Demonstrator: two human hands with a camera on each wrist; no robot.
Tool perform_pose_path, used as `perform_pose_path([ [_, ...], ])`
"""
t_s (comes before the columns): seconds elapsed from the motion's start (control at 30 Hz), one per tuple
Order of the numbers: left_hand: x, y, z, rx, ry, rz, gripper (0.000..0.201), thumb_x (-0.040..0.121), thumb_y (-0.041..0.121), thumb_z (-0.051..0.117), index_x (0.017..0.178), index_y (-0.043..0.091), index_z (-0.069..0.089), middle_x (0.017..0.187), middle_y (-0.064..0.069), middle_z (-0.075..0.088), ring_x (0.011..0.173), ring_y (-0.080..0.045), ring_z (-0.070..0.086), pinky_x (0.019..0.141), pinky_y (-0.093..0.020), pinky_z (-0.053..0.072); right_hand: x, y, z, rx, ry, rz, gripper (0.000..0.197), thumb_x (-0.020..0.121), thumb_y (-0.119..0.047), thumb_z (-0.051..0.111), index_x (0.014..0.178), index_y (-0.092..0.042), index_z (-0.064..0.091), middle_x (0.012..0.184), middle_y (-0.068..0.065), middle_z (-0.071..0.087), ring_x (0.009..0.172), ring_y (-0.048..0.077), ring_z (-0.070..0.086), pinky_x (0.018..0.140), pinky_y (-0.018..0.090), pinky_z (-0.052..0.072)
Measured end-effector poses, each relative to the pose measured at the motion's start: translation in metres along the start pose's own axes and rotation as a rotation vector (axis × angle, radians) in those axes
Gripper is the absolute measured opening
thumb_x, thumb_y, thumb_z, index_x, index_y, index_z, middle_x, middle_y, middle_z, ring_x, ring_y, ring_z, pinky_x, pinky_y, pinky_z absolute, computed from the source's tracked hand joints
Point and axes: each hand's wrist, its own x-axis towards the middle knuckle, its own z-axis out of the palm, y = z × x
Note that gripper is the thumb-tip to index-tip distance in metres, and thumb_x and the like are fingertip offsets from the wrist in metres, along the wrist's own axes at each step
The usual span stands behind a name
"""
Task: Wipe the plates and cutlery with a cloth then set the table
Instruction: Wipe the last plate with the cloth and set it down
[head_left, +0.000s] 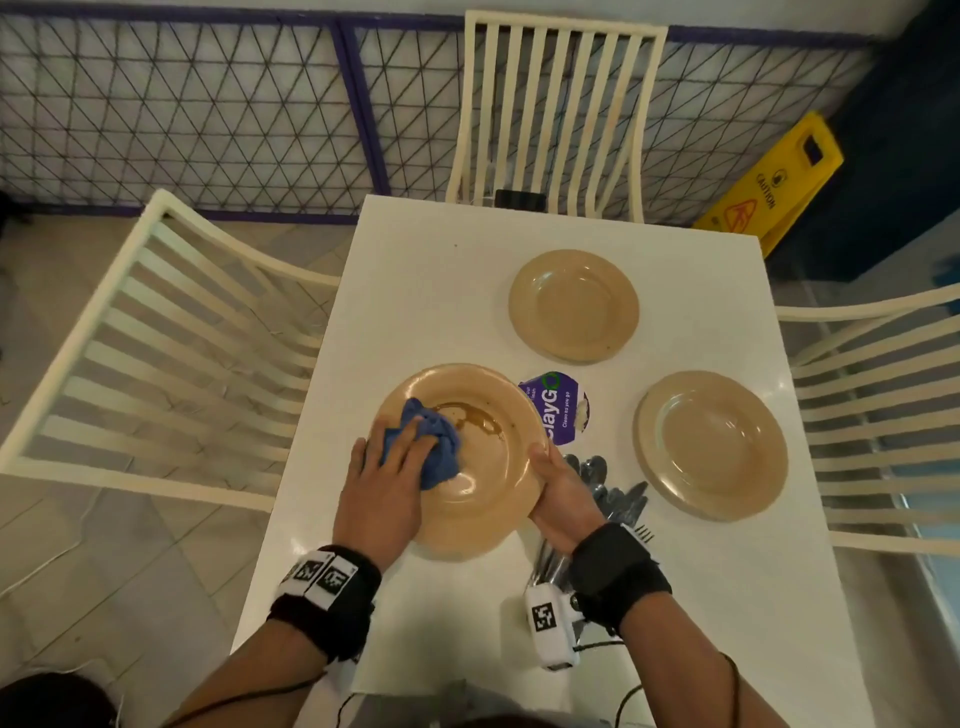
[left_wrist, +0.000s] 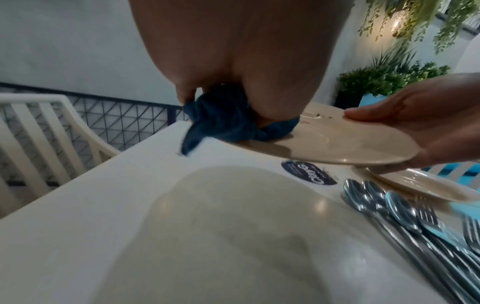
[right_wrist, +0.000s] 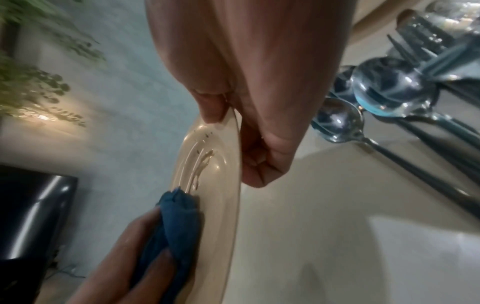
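Note:
A tan plate (head_left: 483, 499) with a brown smear (head_left: 472, 415) is lifted and tilted above the near side of the white table (head_left: 431, 291). My right hand (head_left: 550, 473) grips its right rim, thumb (right_wrist: 213, 111) on top and fingers underneath. My left hand (head_left: 395, 457) holds a bunched blue cloth (head_left: 441, 447) and presses it on the plate's left part, beside the smear. In the left wrist view the cloth (left_wrist: 228, 123) hangs over the plate's (left_wrist: 337, 148) edge. Several spoons, forks and knives (head_left: 618, 499) lie in a pile under my right wrist.
Two more tan plates lie on the table, one far (head_left: 573, 305) and one right (head_left: 711, 444). A round purple sticker (head_left: 558, 408) sits between them. Cream slatted chairs stand left (head_left: 171, 343), far (head_left: 556, 114) and right (head_left: 883, 415). A yellow caution sign (head_left: 769, 187) leans beyond.

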Motion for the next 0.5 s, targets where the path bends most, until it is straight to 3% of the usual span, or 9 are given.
perform_pose_path([
  [0.07, 0.017, 0.015, -0.008, -0.083, 0.032, -0.013, 0.067, 0.085, 0.005, 0.065, 0.147, 0.021, 0.041, 0.161, -0.007, 0.034, 0.148, -0.043, 0.025, 0.113, -0.055, 0.037, -0.008, -0.009, -0.001, -0.051, -0.022, -0.039, 0.035, 0.105, -0.034, 0.045, 0.138, -0.027, 0.053, 0.132, 0.016, 0.063, 0.125, 0.039, 0.057, 0.105, 0.063, 0.043],
  [0.17, 0.042, 0.061, -0.024, -0.217, 0.031, -0.063, 0.072, 0.096, 0.012, 0.044, 0.16, 0.023, 0.014, 0.17, -0.004, 0.0, 0.154, -0.034, -0.006, 0.124, -0.051, 0.017, -0.02, -0.019, -0.001, -0.087, -0.084, -0.093, 0.035, 0.106, -0.033, 0.044, 0.139, -0.027, 0.053, 0.132, 0.01, 0.064, 0.127, 0.035, 0.057, 0.106, 0.06, 0.044],
  [0.2, 0.048, 0.081, -0.03, -0.241, 0.035, -0.048, 0.072, 0.096, 0.014, 0.04, 0.16, 0.021, 0.009, 0.169, -0.005, -0.005, 0.154, -0.032, -0.011, 0.125, -0.051, 0.012, -0.025, -0.023, -0.003, -0.077, -0.106, -0.112, 0.035, 0.107, -0.031, 0.043, 0.141, -0.026, 0.051, 0.134, 0.01, 0.063, 0.128, 0.033, 0.057, 0.106, 0.059, 0.044],
  [0.3, 0.049, 0.134, -0.034, -0.208, 0.08, 0.143, 0.068, 0.094, 0.024, 0.028, 0.159, 0.01, 0.016, 0.168, -0.013, 0.006, 0.155, -0.028, -0.009, 0.126, -0.051, 0.009, -0.04, -0.04, -0.011, -0.012, -0.101, -0.174, 0.039, 0.109, -0.023, 0.035, 0.146, -0.018, 0.045, 0.141, 0.01, 0.058, 0.132, 0.028, 0.054, 0.11, 0.05, 0.042],
  [0.37, 0.032, 0.157, -0.028, -0.161, 0.071, 0.27, 0.067, 0.094, 0.027, 0.022, 0.159, 0.012, 0.017, 0.168, -0.01, 0.013, 0.156, -0.025, -0.005, 0.126, -0.05, 0.011, -0.049, -0.055, -0.022, -0.019, -0.057, -0.229, 0.039, 0.109, -0.02, 0.033, 0.144, -0.01, 0.047, 0.139, 0.015, 0.059, 0.132, 0.03, 0.054, 0.113, 0.047, 0.039],
  [0.43, 0.009, 0.162, -0.017, -0.1, 0.036, 0.336, 0.067, 0.092, 0.028, 0.027, 0.158, 0.019, 0.021, 0.167, -0.004, 0.016, 0.156, -0.028, 0.0, 0.126, -0.05, 0.01, -0.058, -0.071, -0.038, -0.063, -0.004, -0.283, 0.036, 0.109, -0.024, 0.034, 0.135, -0.007, 0.053, 0.133, 0.017, 0.063, 0.128, 0.034, 0.057, 0.11, 0.047, 0.044],
  [0.5, -0.011, 0.147, -0.01, 0.007, 0.03, 0.384, 0.067, 0.088, 0.024, 0.042, 0.154, 0.024, 0.03, 0.166, 0.0, 0.023, 0.155, -0.033, 0.01, 0.125, -0.049, 0.011, -0.071, -0.083, -0.052, -0.121, 0.001, -0.329, 0.036, 0.109, -0.028, 0.035, 0.132, -0.009, 0.055, 0.128, 0.016, 0.066, 0.121, 0.033, 0.062, 0.102, 0.046, 0.05],
])
